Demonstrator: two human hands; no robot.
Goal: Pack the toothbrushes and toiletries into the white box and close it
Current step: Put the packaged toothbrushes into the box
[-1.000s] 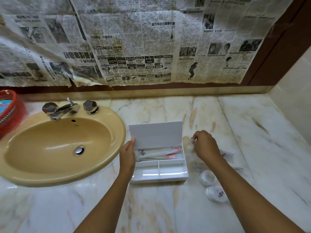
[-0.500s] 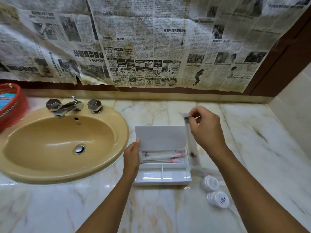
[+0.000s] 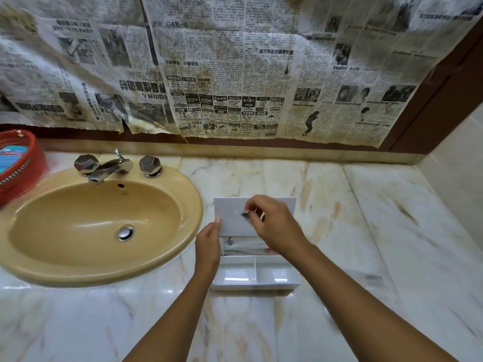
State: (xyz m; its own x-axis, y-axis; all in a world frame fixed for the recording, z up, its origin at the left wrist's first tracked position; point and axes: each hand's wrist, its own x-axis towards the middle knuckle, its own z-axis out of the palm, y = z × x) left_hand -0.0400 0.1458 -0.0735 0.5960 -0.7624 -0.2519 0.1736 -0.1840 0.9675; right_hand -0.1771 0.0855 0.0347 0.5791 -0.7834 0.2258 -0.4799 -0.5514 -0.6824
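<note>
The white box (image 3: 257,279) stands on the marble counter right of the sink, its lid (image 3: 230,212) upright. My left hand (image 3: 209,246) holds the lid's left edge. My right hand (image 3: 274,226) hovers over the box's back compartment, pinching a clear-wrapped toothbrush (image 3: 245,214) by its dark end; most of it is hidden behind the hand. Wrapped toothbrushes (image 3: 243,248) lie in the back compartment. Both front compartments look bare.
A tan sink (image 3: 99,226) with a chrome tap (image 3: 109,167) fills the left. A red basket (image 3: 18,163) sits at the far left edge. Newspaper covers the wall behind. A clear wrapper (image 3: 371,278) lies on the counter right of the box.
My right hand picked a wrapped toothbrush up from the counter right of the box, lifted it, and carried it left over the box. The left hand stays on the lid.
</note>
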